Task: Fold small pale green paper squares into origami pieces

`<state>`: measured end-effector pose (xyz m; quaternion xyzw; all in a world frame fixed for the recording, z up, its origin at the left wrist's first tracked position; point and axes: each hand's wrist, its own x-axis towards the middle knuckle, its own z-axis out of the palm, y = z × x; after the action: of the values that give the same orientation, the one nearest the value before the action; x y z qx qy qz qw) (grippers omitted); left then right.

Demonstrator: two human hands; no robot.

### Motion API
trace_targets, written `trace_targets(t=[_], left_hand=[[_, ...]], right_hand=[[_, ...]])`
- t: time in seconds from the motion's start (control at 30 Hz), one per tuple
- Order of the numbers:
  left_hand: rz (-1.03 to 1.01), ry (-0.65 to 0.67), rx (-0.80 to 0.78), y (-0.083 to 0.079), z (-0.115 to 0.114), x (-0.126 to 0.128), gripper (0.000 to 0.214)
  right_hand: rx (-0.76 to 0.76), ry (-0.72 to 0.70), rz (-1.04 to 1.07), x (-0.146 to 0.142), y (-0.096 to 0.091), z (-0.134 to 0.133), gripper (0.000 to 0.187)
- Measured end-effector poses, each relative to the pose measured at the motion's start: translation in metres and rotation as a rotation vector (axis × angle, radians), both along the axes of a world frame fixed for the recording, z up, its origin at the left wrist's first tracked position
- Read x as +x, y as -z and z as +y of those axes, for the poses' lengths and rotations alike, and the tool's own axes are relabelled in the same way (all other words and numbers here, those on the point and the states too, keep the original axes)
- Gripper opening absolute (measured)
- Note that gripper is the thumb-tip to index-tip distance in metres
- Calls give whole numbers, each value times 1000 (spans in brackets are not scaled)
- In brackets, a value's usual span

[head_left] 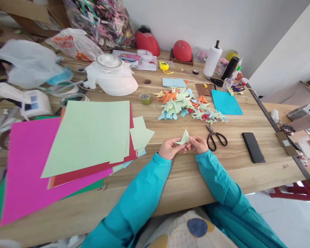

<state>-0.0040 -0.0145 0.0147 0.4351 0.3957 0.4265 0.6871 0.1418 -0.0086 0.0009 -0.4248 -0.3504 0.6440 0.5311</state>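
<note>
Between my two hands, just above the wooden table, is a small pale green folded paper figure [185,137] with a pointed top. My left hand [169,148] pinches its left side, and my right hand [198,144] grips its right side; some fingertips are hidden behind the paper. Beyond my hands lies a heap of folded paper figures [174,105] in green, orange, blue and red. Black-handled scissors [216,137] rest to the right of my right hand. Left of my left hand are small green paper pieces [139,134] beside a stack of large coloured sheets [90,131].
A black phone [253,147] lies at the right. Behind the heap are a turquoise paper square [226,102], a yellow tape measure [164,65], a red pincushion [182,50] and a white bottle [212,58]. Plastic bags [32,63] and tape rolls [73,99] crowd the left.
</note>
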Motion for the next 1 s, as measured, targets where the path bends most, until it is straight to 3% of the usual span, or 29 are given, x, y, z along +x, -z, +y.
trace_targets(t=[0.3,0.67,0.87,1.0], left_hand=[[12,-116,-52,1,-2,5,39],[158,-232,36,-4,-4,6,35],[204,-232,15,-5,-4,4,32],[199,-247,-4,-6,-3,4,31]], right_hand=[[-32,-3,-76,1,5,0,33],[98,-14,-350,-1,-4,-6,30],[143,-93,-387,-2,-4,-9,39],[209,-68,-502,-2,-2,-11,50]])
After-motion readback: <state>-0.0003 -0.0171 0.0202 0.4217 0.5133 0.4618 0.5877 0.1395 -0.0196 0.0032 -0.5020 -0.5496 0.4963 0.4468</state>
